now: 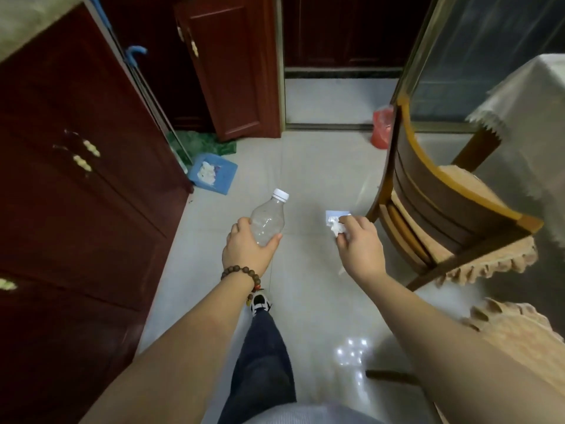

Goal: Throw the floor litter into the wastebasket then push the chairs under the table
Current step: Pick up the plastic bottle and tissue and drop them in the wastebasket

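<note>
My left hand [249, 246] grips an empty clear plastic bottle [269, 220] with a white cap, held out over the tiled floor. My right hand [360, 243] pinches a crumpled white paper wad [336, 225] together with a small pale blue card [336, 213]. A wooden chair [434, 206] with a curved back and a fringed seat cushion stands just right of my right hand, turned toward a table [532, 133] under a white lace-edged cloth. A red bag-lined wastebasket [381, 127] shows on the floor behind the chair's back.
A dark red cabinet [76, 179] lines the left side. A blue dustpan [214, 174] holding white scraps lies by its far corner, next to a broom handle [146, 87]. An open red door [235, 65] and a sliding glass door [477, 56] frame the doorway ahead.
</note>
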Demonstrator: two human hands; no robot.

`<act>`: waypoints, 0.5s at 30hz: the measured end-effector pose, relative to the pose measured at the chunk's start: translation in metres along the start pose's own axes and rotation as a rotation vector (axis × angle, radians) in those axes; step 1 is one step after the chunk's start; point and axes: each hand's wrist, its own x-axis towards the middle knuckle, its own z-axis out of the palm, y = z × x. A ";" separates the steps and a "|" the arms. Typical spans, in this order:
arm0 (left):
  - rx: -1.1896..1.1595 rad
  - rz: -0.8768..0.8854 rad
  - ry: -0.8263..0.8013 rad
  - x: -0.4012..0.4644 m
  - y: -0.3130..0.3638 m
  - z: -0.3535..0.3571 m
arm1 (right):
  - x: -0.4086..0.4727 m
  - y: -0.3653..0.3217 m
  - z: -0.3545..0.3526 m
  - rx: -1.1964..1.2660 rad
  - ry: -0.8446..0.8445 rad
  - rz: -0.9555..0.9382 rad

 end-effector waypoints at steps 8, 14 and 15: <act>0.045 0.056 -0.047 0.227 0.023 -0.003 | 0.200 -0.033 0.068 0.036 0.036 0.127; 0.080 0.132 -0.124 0.368 0.068 0.009 | 0.322 -0.044 0.082 0.061 0.091 0.211; 0.083 0.148 -0.139 0.386 0.079 0.015 | 0.338 -0.041 0.082 0.059 0.107 0.222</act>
